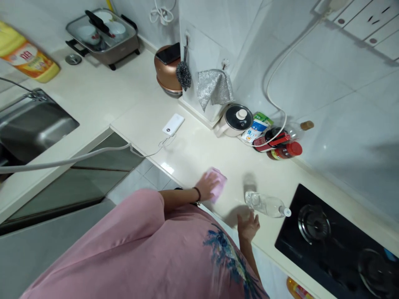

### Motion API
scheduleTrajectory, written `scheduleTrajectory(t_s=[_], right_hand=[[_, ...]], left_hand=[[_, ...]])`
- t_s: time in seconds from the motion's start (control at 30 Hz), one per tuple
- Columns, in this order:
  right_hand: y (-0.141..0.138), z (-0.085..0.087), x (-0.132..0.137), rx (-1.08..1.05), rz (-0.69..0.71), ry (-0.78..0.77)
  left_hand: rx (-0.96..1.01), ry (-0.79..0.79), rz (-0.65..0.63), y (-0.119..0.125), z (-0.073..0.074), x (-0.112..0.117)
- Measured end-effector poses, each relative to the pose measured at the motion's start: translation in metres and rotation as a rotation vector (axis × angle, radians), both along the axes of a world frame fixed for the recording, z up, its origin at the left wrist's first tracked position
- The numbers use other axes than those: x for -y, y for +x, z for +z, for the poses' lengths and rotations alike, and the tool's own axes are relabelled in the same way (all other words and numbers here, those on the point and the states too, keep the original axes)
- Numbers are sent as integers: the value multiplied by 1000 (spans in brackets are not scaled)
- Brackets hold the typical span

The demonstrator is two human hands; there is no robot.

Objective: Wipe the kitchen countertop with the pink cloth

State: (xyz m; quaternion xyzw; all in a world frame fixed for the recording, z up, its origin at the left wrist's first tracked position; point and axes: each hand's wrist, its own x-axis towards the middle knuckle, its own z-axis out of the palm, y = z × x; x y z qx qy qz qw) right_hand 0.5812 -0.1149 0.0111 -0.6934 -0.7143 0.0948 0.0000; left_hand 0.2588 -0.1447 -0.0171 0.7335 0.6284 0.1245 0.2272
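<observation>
My left hand [206, 185], with a dark band at the wrist, presses down on a pink cloth [219, 183] on the cream countertop [193, 153]. Its fingers curl over the cloth. My right hand [248, 226] hovers at the counter's front edge with fingers apart and nothing in it. It is just below the base of a clear plastic bottle [266, 204] with a white cap, and I cannot tell if it touches the bottle. My pink shirt fills the bottom of the view.
A black gas hob [336, 245] lies right of the bottle. Against the tiled wall stand a small lidded pot [237, 118], sauce bottles [283, 150] and a packet. A white power bank [173, 124] with cable, a copper pot [166, 70], an electric pan [102, 35] and the sink [34, 124] lie to the left.
</observation>
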Motion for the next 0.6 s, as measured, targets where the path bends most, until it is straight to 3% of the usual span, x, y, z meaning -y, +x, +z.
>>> scheduleTrajectory(t_s=[0.07, 0.13, 0.2, 0.27, 0.37, 0.47, 0.53, 0.6], right_hand=[[-18, 0, 3, -133, 27, 98], [-33, 1, 3, -232, 48, 124], [-43, 2, 1, -307, 74, 119], [-47, 2, -1, -388, 114, 100], [-50, 0, 3, -497, 141, 72], [-58, -3, 12, -553, 126, 31], [-66, -5, 20, -601, 116, -9], [-74, -7, 26, -669, 93, -58]], left_hand=[[64, 109, -297, 54, -9, -2], [76, 211, -450, 96, -16, -6], [61, 252, -455, 116, -20, -18], [43, 215, -393, 113, -19, -39], [34, 111, -279, 69, -11, -86], [0, 36, -12, -4, 1, -129], [-46, 31, 207, -60, 10, -144], [-88, 66, 425, -113, 18, -145]])
